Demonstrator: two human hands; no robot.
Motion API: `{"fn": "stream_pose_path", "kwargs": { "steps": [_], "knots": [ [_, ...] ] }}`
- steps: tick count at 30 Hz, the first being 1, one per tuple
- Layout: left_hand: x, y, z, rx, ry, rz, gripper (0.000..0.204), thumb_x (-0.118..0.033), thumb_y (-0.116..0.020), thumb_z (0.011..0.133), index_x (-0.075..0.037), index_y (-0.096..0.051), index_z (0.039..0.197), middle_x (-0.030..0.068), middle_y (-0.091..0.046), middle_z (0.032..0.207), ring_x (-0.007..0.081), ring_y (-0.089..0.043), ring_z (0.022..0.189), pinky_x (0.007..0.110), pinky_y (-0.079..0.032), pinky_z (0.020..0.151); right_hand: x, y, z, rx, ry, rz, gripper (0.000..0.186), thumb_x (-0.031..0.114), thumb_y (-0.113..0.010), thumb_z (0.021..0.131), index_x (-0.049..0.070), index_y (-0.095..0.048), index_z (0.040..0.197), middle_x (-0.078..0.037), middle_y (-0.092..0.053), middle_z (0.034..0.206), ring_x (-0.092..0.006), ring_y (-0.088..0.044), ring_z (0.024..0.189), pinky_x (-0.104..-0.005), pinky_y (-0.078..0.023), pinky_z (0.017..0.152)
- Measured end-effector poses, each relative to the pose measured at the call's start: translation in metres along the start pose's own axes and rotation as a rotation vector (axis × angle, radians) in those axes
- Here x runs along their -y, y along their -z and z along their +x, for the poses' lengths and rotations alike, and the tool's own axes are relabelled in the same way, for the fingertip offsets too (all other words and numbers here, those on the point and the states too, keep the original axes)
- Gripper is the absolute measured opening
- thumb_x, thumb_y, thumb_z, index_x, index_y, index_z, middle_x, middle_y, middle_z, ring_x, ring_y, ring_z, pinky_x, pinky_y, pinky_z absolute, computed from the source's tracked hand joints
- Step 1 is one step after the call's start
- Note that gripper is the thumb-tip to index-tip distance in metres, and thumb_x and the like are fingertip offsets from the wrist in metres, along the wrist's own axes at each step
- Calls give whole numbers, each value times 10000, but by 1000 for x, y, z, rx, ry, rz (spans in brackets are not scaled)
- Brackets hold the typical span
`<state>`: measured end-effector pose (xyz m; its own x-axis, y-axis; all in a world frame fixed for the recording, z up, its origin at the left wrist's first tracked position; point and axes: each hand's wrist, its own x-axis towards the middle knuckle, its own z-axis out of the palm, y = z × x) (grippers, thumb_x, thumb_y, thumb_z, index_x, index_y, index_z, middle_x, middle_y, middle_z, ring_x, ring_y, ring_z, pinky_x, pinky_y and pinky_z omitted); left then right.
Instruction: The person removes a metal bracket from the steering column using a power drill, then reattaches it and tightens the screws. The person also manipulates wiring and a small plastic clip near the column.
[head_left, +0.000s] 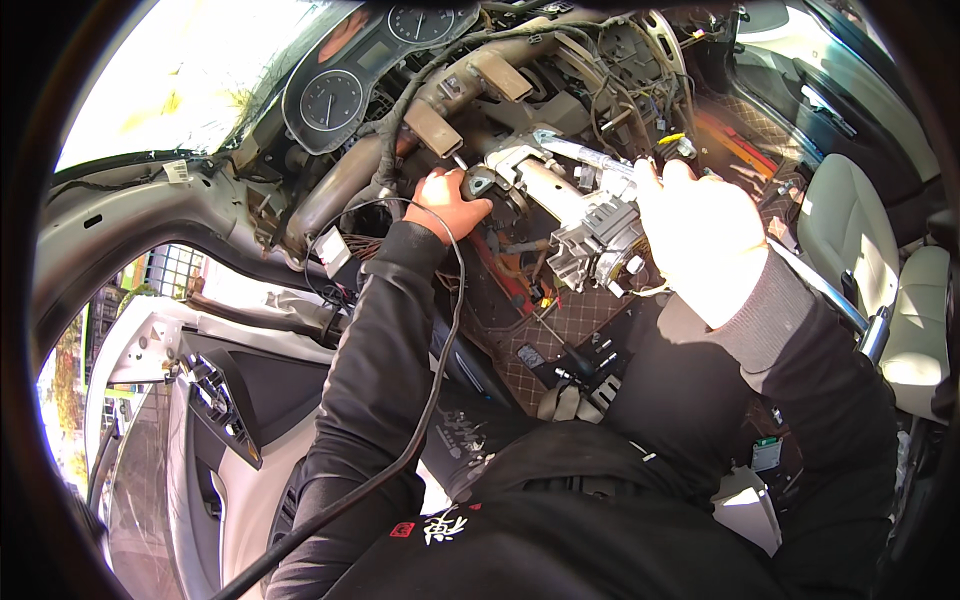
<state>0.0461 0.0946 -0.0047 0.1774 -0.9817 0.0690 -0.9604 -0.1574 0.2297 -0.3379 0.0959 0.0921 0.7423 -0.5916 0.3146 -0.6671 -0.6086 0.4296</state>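
Note:
My left hand (449, 207) is closed around a metal bracket (481, 186) at the left side of the steering column (553, 192), below the bare cross beam. Its far fingertips are partly hidden. My right hand (700, 228) is wrapped round a long silver metal bar (592, 155). One end of the bar lies over the column; beyond my hand it seems to run on toward the seat at the right. Beside and below my right hand, the grey switch housing (597, 240) sits on the column's near end.
A dark cable (459, 310) loops across my left arm. The instrument cluster (333, 103) and wiring (385, 150) are exposed above. Loose sockets and tools (585, 365) lie on the floor between my legs. An open door (235, 400) stands left, a light seat (850, 225) right.

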Motion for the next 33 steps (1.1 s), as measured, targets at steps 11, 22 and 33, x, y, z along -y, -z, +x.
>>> {"fn": "stream_pose_path", "kwargs": {
  "steps": [11, 22, 33],
  "knots": [
    [1, 2, -10, -11, -85, 8, 930, -305, -903, 698, 97, -614, 1486, 329, -690, 1311, 478, -677, 1265, 460, -548, 1118, -6, -9, -6, -79, 15, 27, 422, 164, -637, 1019, 41, -705, 1417, -102, -673, 994, -218, -720, 776, -342, -592, 689],
    [3, 1, -9, -15, -53, -82, 916, -390, -873, 777, 112, -609, 1496, 361, -668, 1429, 484, -648, 1357, 457, -510, 1189, 1, 52, -38, -99, 99, 93, 398, 184, -658, 1005, 106, -711, 1392, -70, -623, 944, -200, -686, 739, -345, -538, 610],
    [9, -2, -7, -60, -112, -110, 830, -296, -804, 755, 111, -638, 1458, 352, -702, 1332, 481, -684, 1269, 451, -546, 1128, 46, 40, 1, -108, 156, 105, 389, 165, -670, 993, 37, -732, 1355, -105, -676, 861, -232, -727, 692, -359, -570, 611]
  ]
}}
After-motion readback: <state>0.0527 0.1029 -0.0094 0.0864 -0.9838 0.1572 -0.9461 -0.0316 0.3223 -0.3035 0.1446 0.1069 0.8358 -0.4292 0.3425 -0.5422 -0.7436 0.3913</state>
